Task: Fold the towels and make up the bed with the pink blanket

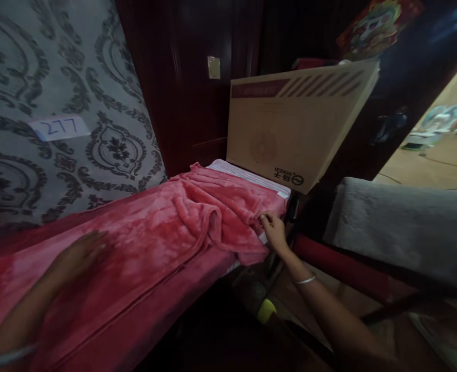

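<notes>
A pink plush blanket (pixel 146 227) covers a long, narrow bed-like surface, rumpled into folds toward its far end. My right hand (pixel 273 231) pinches the blanket's edge near the far right corner. Over the near left part of the blanket is my left hand (pixel 79 253), blurred, with its fingers stretched out; whether it presses on the cloth I cannot tell. A striped cloth (pixel 247 174) shows from under the blanket at the far end.
A large cardboard box (pixel 290 124) leans behind the far end, against dark red doors. Patterned wallpaper (pixel 115 144) with a paper label (pixel 61 127) marked 277 rises on the left. At right stands a grey fuzzy-covered seat or stand (pixel 406 227). Something yellow (pixel 266 311) lies below.
</notes>
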`<state>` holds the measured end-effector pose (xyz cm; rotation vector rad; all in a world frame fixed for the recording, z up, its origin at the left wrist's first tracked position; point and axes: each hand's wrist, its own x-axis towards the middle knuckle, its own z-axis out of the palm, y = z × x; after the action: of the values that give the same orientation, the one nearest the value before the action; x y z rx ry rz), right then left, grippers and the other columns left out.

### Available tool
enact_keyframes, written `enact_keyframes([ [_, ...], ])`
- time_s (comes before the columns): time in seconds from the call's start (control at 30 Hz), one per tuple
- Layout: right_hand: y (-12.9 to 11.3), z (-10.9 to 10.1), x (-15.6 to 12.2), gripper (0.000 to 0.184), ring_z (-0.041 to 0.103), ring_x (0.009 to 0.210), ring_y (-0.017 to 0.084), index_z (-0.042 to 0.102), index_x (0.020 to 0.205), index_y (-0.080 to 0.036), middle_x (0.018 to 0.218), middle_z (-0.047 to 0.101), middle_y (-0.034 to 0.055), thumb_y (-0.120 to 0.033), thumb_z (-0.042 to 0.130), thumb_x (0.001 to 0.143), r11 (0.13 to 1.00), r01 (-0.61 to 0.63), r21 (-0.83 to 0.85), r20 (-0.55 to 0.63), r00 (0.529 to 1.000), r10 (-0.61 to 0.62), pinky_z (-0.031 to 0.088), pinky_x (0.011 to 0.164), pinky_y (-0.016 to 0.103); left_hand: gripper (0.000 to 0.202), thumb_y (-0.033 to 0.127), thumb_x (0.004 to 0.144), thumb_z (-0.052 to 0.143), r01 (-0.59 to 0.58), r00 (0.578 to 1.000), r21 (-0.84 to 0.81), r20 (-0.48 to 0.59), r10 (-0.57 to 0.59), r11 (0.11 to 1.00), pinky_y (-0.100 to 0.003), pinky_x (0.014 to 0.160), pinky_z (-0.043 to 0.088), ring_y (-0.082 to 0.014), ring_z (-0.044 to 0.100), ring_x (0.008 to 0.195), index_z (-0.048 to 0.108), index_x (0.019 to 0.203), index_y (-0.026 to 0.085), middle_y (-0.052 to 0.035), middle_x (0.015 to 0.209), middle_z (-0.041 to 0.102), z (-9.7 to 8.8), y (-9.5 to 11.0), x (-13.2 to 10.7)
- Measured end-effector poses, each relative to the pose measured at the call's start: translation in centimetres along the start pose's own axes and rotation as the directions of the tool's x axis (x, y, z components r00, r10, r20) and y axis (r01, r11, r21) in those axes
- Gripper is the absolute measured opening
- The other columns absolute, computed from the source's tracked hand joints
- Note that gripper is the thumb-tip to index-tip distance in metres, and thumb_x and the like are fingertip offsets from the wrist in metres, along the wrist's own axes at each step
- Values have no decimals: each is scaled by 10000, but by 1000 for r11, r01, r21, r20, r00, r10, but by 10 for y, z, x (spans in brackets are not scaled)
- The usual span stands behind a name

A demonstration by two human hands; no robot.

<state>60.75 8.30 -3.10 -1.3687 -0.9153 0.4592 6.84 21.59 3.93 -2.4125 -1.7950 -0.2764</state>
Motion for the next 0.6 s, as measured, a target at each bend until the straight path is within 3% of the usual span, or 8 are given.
enact_keyframes([
  [0.07, 9, -8, 9, 241, 595, 646, 168, 604, 736, -206, 692, 637, 14, -438, 642, 792, 985, -167, 33, 62, 984, 165, 493, 567, 261, 633, 393, 964, 282, -11, 1000, -23, 23, 12, 1000, -454, 1166, 355, -316, 432, 1425, 535, 1390, -2, -215, 1498, 515, 11, 36, 26],
  [0.2, 19, -3, 18, 278, 551, 464, 143, 615, 801, -192, 574, 586, -2, -468, 641, 824, 938, -344, 40, 202, 922, 329, 444, 436, 234, 595, 349, 1001, 262, 33, 999, 26, 35, -33, 999, -614, 1127, 358, -373, 404, 1438, 502, 1455, 50, -232, 1535, 464, 40, 83, 40],
  [0.37, 21, 7, 25, 246, 534, 426, 128, 618, 920, -189, 524, 531, -39, -428, 613, 859, 877, -475, 75, 248, 861, 444, 419, 405, 203, 583, 318, 976, 292, -17, 997, 97, -80, 24, 995, -588, 1096, 415, -365, 460, 1399, 522, 1463, 93, -213, 1496, 517, 66, 82, 31],
  [0.5, 12, 11, 27, 442, 559, 494, 118, 601, 1215, -219, 629, 601, -51, -404, 664, 818, 897, -420, 141, 220, 896, 385, 405, 439, 187, 593, 334, 987, 257, -5, 997, 95, -80, 13, 996, -606, 1088, 414, -369, 453, 1405, 536, 1450, 90, -214, 1493, 520, 69, 75, 32],
  [0.6, 3, 11, 29, 489, 587, 580, 127, 677, 1122, -187, 689, 628, -19, -520, 709, 765, 915, -342, 215, 262, 923, 283, 459, 520, 211, 591, 341, 992, 254, 1, 996, 75, -92, 6, 997, -612, 1096, 402, -372, 451, 1405, 541, 1445, 93, -208, 1502, 512, 71, 75, 33],
])
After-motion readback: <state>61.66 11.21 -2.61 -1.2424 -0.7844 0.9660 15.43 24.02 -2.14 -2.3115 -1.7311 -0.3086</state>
